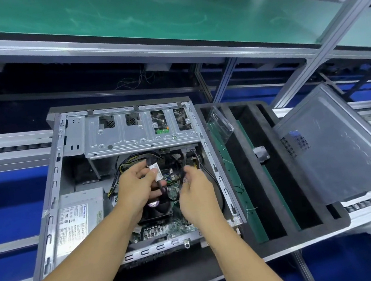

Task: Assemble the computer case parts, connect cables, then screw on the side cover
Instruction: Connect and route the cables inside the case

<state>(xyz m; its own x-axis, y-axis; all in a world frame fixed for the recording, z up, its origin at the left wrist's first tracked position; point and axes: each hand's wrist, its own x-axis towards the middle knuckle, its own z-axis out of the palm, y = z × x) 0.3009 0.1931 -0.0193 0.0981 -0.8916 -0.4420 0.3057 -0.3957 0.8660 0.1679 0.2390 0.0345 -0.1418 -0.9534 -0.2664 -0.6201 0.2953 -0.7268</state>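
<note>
An open computer case lies on its side in front of me, showing the motherboard, a black CPU fan and a silver power supply. A metal drive cage spans the far end. My left hand pinches a black cable with a white label above the fan. Just to its right, my right hand grips another thin black cable over the board. The grey side cover leans tilted at the right.
A black foam tray with long slots lies to the right of the case, holding a clear plastic piece and a small grey part. A green-topped shelf runs overhead behind. Conveyor rails cross left and right.
</note>
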